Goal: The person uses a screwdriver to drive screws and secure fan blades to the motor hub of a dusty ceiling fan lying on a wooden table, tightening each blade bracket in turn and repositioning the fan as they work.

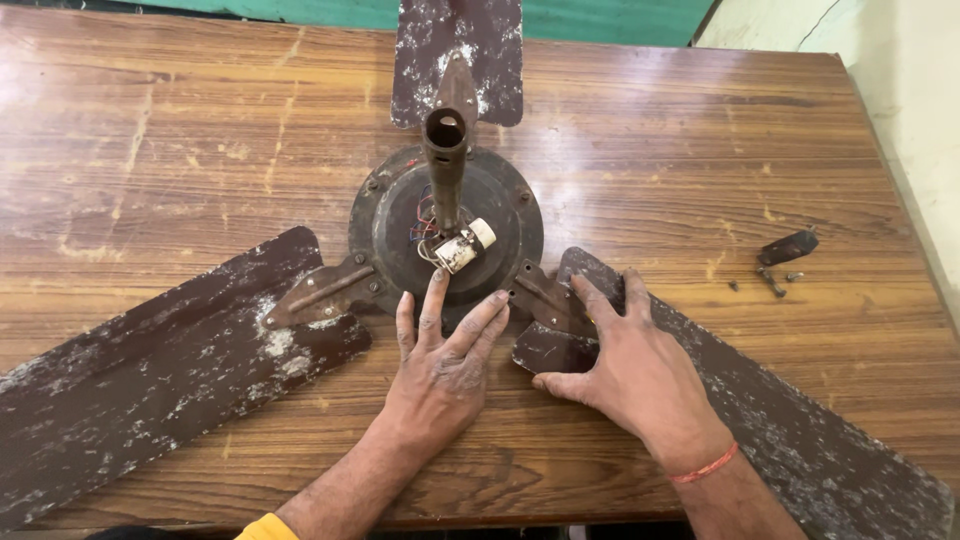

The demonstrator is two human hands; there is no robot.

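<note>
An old brown ceiling fan lies on a wooden table (700, 150), its round motor housing (500, 215) facing up with a rusty down rod (445, 160) standing from the centre. A white cylindrical capacitor (463, 247) with coloured wires sits beside the rod. My left hand (445, 360) rests flat, fingers spread, on the near rim of the housing. My right hand (625, 365) presses flat on the root of the right blade (790, 430), fingertips at its metal bracket (545, 295). Neither hand grips anything. The left blade (150, 385) and the far blade (460, 45) stay attached.
A small dark metal piece (788, 246) and a few loose screws (770, 283) lie on the table at the right. A pale wall (900, 60) borders the table's right side and a green surface (600, 18) lies beyond the far edge.
</note>
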